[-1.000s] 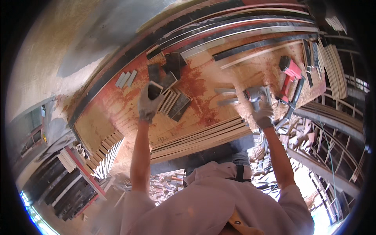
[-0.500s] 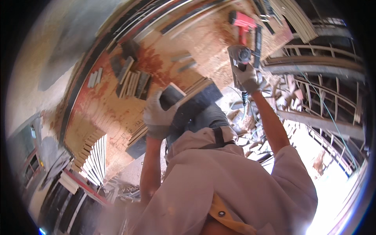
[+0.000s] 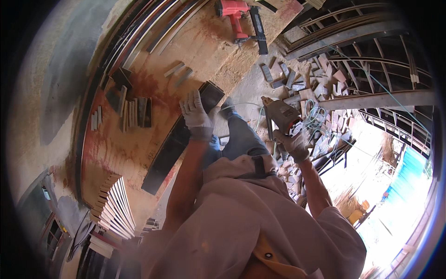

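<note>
My left hand [image 3: 198, 114], in a pale work glove, lies with fingers stretched over a long dark board [image 3: 162, 156] along the bench's near edge. A shorter dark piece [image 3: 211, 94] is beside its fingertips. Out to the right, my gloved right hand [image 3: 292, 145] is wrapped round the handle of a grey air nail gun [image 3: 282, 115]. The nail gun hangs off the bench, above the littered floor, its nose pointing away from me. A red nail gun [image 3: 236, 17] with a black magazine lies on the far part of the bench.
The wooden bench [image 3: 139, 153] carries a small stack of short strips [image 3: 132, 113], loose strips [image 3: 176, 72] and a fanned pile of slats [image 3: 114, 207]. Wood offcuts [image 3: 320, 88] cover the floor at right. A pale green hose [image 3: 316, 116] coils there, near wooden racks [image 3: 371, 58].
The view has turned. My right hand has brought the grey nail gun from over the bench to beside it, nearer me. My left hand's fingers, earlier around a dark block, are now extended.
</note>
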Demonstrator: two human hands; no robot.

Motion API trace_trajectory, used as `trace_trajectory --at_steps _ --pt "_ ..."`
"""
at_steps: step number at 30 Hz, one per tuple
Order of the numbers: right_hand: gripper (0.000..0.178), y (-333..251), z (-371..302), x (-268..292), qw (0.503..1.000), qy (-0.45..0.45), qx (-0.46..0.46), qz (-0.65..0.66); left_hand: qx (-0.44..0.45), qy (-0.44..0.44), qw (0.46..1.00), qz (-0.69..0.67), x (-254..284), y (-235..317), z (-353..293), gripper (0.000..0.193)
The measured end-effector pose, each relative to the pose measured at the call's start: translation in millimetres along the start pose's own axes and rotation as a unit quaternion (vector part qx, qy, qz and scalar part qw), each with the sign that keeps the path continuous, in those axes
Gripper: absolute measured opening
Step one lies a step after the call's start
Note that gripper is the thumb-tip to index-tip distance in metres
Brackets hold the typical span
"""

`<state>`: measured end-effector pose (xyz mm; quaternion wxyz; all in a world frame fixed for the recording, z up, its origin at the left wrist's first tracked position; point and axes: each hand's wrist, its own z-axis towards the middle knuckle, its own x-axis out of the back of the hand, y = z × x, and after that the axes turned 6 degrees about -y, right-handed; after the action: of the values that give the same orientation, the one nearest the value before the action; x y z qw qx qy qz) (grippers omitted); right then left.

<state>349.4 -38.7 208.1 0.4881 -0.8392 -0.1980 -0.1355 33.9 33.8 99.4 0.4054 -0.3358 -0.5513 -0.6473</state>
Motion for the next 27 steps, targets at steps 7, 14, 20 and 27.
trace_trajectory --at_steps 7,14,20,27 --pt "0.061 26 24 10 0.987 -0.019 0.016 -0.159 0.011 -0.016 1.000 0.012 -8 4 -2 0.093" --pt "0.038 -6 68 18 0.976 -0.184 0.079 -0.088 0.059 -0.057 0.996 0.027 -11 5 -2 0.090" --pt "0.044 5 85 13 0.966 -0.229 0.102 -0.064 0.110 -0.100 0.988 0.041 -9 18 7 0.090" --pt "0.048 -23 95 8 0.960 -0.244 0.073 -0.115 0.135 -0.123 0.982 0.054 -7 20 12 0.089"
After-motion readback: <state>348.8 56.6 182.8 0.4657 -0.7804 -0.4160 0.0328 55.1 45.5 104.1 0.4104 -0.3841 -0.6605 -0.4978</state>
